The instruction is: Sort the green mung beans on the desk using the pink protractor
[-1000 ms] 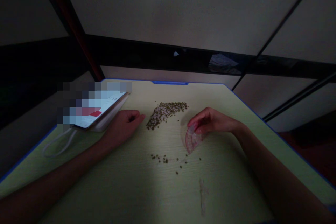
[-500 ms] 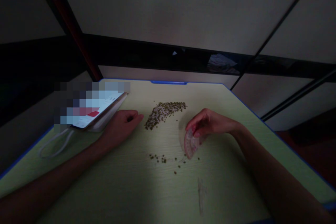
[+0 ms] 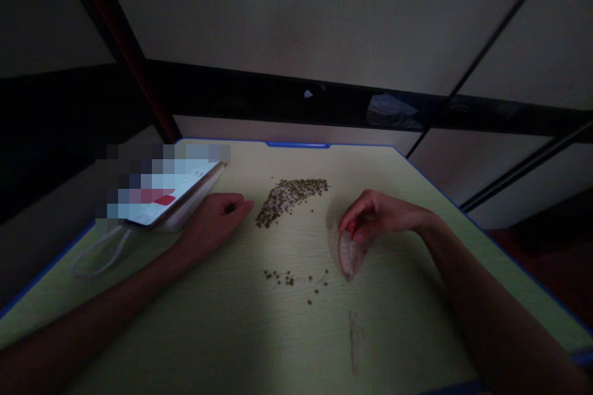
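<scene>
A right hand (image 3: 377, 216) pinches a clear protractor (image 3: 349, 259) between thumb and fingers, tilting its curved edge toward a table (image 3: 222, 321) just beside a scatter of seeds (image 3: 290, 282); whether the edge touches the surface is too dim to tell. A left hand (image 3: 217, 216) rests on the tabletop, curled into a loose fist with nothing visible inside, its fingertips near the main seed pile (image 3: 291, 197), which lies beyond the scatter. Working the loose seeds well likely calls for the edge held low and even, in short, slow strokes, since a quick flick could send such small grains rolling and a steep tilt could let them slip underneath. The left fist, set at the pile's side, could serve as a stop but might also brush its edge. Behind that wrist, a lit phone (image 3: 157, 210) leans on a white stand (image 3: 185, 213), a pale cord (image 3: 122, 249) looping beside it, well apart from the seeds. Nearer the wearer, a thin clear strip (image 3: 354, 345) lies on the wood. A blue clip (image 3: 299, 145) marks the far rim, with cabinet panels (image 3: 296, 12) behind.
</scene>
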